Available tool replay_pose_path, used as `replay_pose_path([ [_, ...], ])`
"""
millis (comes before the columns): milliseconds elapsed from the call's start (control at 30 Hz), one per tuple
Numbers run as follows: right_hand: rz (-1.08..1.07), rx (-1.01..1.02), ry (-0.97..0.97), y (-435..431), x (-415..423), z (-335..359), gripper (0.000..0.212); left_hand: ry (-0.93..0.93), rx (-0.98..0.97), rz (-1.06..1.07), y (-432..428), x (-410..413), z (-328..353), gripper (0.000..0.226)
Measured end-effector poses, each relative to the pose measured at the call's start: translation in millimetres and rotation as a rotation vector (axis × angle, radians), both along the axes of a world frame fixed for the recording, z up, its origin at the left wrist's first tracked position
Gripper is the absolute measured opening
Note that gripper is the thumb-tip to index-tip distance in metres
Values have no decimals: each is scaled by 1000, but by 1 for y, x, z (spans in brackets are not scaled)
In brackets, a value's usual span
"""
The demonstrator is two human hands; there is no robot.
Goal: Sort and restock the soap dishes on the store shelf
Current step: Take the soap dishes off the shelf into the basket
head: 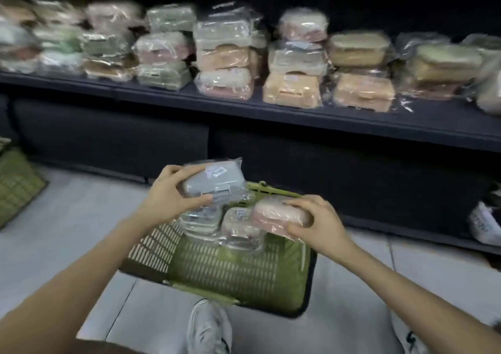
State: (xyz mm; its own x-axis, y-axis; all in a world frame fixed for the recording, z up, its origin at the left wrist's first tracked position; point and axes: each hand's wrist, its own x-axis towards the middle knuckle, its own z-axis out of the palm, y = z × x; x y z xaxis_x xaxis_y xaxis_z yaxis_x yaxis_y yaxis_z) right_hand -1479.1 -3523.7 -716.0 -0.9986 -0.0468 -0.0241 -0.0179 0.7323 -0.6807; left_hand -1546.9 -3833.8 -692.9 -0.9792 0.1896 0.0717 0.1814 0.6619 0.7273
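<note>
Soap dishes (pixel 225 60) in clear wrap stand stacked along the dark shelf (pixel 271 117) in my head view. The loose dishes (pixel 238 226) lie in the green basket (pixel 230 272) on the floor below, and I have one more in each hand. My left hand (pixel 168 193) grips a grey dish (pixel 217 182) raised above the basket, fingers over its top and thumb underneath. My right hand (pixel 317 223) curls round a pink dish (pixel 273 212), low at the basket's right side. My worry is the wrap: it looks slick and baggy, so a dish could shift inside it and slip from a one-handed hold on the way up. The columns on the shelf look uneven, some leaning, so a careless placement on top could tip one off the front edge. Blur hides the colours at the far left, so mis-sorting is a risk there.
</note>
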Motion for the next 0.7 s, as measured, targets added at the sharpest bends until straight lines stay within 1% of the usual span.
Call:
replay_pose_path([
  [100, 128, -1, -140, -36, -2, -48, 51, -98, -56, 13, -42, 15, -40, 61],
  [167, 197, 18, -206, -60, -3, -77, 59, -100, -101, 33, -65, 20, -62, 65],
  [233, 247, 21, -241, -83, -7, -107, 73, -80, -137, 53, -88, 20, -78, 70],
  [267, 279, 20, -252, -94, -9, -120, 75, -63, -152, 60, -98, 18, -84, 72],
  [367, 374, 58, -271, -127, -18, -153, 58, 20, -225, 26, -126, 11, -98, 89],
  [400, 403, 70, -264, -138, -21, -165, 56, 57, -250, -7, -134, 8, -102, 90],
  [500, 464, 108, -285, -172, -35, -195, 56, 139, -318, -120, -152, -4, -113, 81],
  [567, 470, 116, -282, -190, -41, -212, 57, 155, -328, -179, -162, -10, -119, 80],
  [633, 452, 117, -275, -201, -46, -229, 57, 176, -303, -187, -170, -14, -124, 77],
  [700, 480, 148, -283, -207, -49, -242, 58, 200, -285, -187, -176, -16, -129, 75],
])
